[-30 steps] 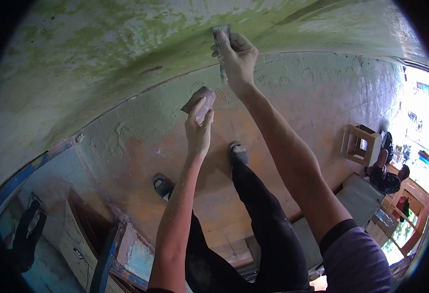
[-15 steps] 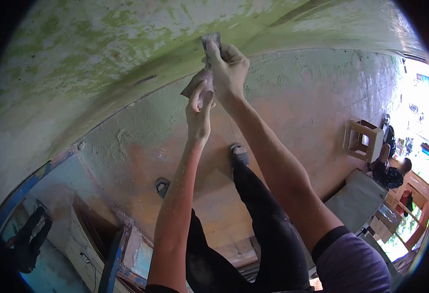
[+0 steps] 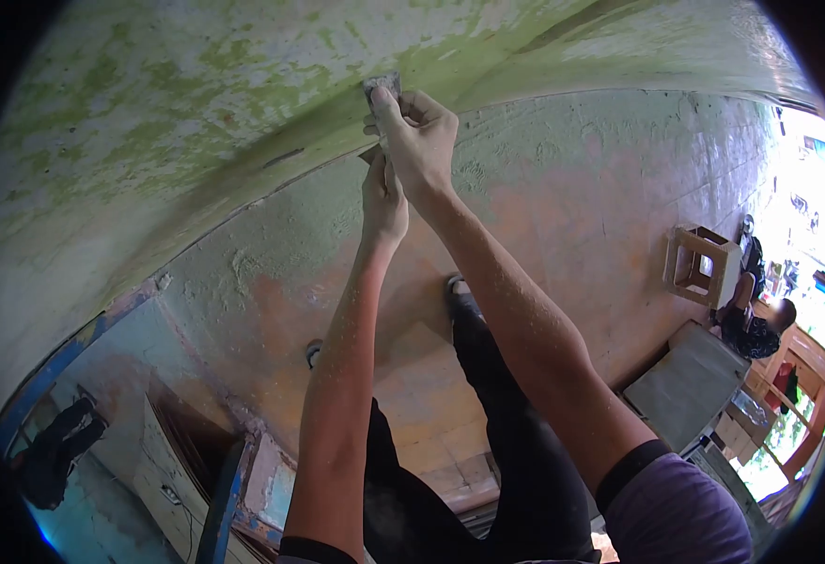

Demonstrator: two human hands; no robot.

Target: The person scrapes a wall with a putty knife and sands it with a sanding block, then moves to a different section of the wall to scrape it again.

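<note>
My right hand [image 3: 419, 136] is closed on a small flat grey scraper [image 3: 381, 86], thumb along its face. The scraper's far edge is against the green, patchy wall [image 3: 272, 103]. Just below it, my left hand [image 3: 383, 202] is closed on a second flat, darker scraper [image 3: 369, 154]. Only a corner of that one shows; my fingers and right hand hide the rest. The two hands are close together, and pale specks dot both forearms.
My feet stand on a stained floor [image 3: 563, 235]. To the right are a stool [image 3: 701, 265], a grey box-like piece [image 3: 685, 385] and a seated person [image 3: 754, 324]. At lower left are another person's dark-clothed legs [image 3: 60, 442] and a cabinet-like panel [image 3: 163, 475].
Both hands have shifted; the right hand and its scraper moved slightly left and down along the wall. The left hand has turned, and less of its scraper shows.
</note>
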